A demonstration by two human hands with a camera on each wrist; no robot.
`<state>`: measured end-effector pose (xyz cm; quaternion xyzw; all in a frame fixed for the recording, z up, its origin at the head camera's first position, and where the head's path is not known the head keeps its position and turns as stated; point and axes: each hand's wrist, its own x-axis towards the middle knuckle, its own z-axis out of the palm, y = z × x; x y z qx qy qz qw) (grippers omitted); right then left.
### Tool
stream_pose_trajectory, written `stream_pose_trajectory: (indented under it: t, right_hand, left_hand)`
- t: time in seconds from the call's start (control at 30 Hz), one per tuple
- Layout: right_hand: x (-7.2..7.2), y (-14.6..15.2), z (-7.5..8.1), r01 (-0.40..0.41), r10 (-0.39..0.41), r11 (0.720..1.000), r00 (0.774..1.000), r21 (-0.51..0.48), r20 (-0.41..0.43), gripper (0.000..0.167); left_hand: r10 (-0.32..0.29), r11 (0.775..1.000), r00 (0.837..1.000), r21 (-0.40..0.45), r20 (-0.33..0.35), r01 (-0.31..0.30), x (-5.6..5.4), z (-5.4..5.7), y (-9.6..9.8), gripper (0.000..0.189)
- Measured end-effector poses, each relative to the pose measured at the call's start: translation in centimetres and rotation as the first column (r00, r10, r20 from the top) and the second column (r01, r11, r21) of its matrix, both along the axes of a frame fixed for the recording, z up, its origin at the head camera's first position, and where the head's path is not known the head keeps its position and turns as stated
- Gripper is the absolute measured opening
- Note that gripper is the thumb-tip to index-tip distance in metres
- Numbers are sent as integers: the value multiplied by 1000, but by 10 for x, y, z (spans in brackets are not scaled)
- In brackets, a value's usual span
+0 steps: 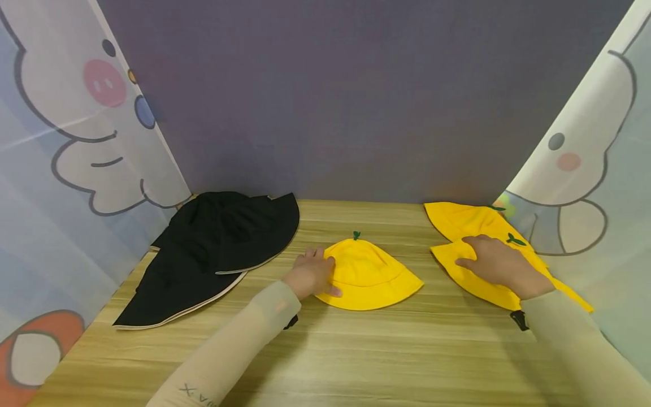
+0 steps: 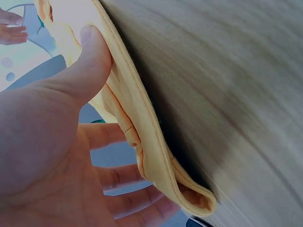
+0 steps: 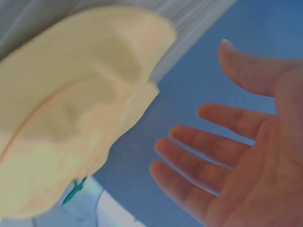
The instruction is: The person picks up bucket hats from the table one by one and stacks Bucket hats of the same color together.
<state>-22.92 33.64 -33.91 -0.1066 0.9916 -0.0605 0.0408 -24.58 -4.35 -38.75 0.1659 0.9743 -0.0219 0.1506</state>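
A yellow bucket hat [image 1: 373, 277] with a green sprout on its crown sits on the wooden table. My left hand [image 1: 311, 274] grips it by its left side. In the left wrist view the thumb lies on the hat's brim [image 2: 130, 90], and the fingers pass behind it, tips hidden. At the right, my right hand [image 1: 495, 263] is over another yellow hat [image 1: 452, 263], which overlaps more yellow fabric. Its fingers are spread and relaxed in the right wrist view, apart from the pale-looking yellow hat [image 3: 71, 109] there.
Black hats [image 1: 218, 237] with light edging lie overlapped at the left. Another yellow hat [image 1: 458, 217] lies at the back right. Black buckles [image 1: 519, 320] stick out near both wrists. A grey panel [image 1: 325, 102] stands behind the table [image 1: 356, 362], with cartoon-printed curtains [image 1: 46, 186] at the sides.
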Motion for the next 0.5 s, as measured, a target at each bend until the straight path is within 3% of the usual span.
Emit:
stream_pose_trajectory:
  t: [0.27, 0.5]
  right_hand:
    - [-7, 51, 1, 103, -106, 991, 994, 80, 37, 83]
    - [-12, 93, -6, 224, -226, 974, 964, 29, 143, 111]
  left_hand:
    - [-9, 1000, 1000, 5, 7, 9, 1, 4, 1, 73]
    - [-8, 1000, 1000, -1, -6, 8, -2, 6, 2, 79]
